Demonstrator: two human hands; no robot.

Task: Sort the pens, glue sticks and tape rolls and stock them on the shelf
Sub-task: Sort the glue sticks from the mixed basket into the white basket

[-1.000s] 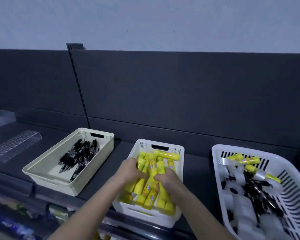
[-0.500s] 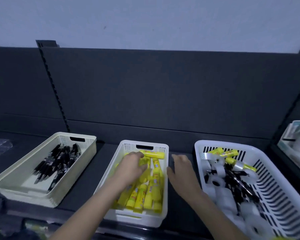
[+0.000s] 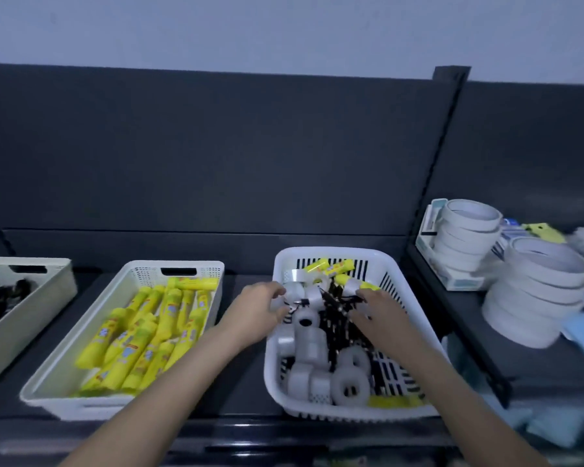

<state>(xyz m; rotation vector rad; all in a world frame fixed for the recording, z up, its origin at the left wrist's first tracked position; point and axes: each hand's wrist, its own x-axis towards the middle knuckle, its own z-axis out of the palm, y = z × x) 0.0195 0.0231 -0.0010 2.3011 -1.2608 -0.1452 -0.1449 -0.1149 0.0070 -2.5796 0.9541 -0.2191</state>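
I am working both hands inside the white basket (image 3: pixel 331 252), since the unsorted stock is lying there. My left hand (image 3: pixel 262 306) is reaching over the basket's left rim, fingers curling against a clear tape roll (image 3: pixel 295 291) at its fingertips. I cannot tell whether it is actually gripping that roll or only touching it. My right hand (image 3: pixel 376 310) is dipping palm-down into the tangle of pens (image 3: pixel 334 318) just to its left. Its fingertips are hiding among them, so I cannot tell if it is grasping anything.

More tape rolls (image 3: pixel 309 345) are piling up nearer than both hands, between my wrists. A few glue sticks (image 3: pixel 331 266) are lying beyond the fingertips against the far wall. Off to the left of my left hand, the glue tray (image 3: pixel 179 264) is holding the sorted glue sticks (image 3: pixel 155 325) lengthwise, and the pen tray (image 3: pixel 24 261) is sitting further left. I am judging each hand to be going for one kind of item. The pens are threading between the rolls, so lifting one risks dragging others along.
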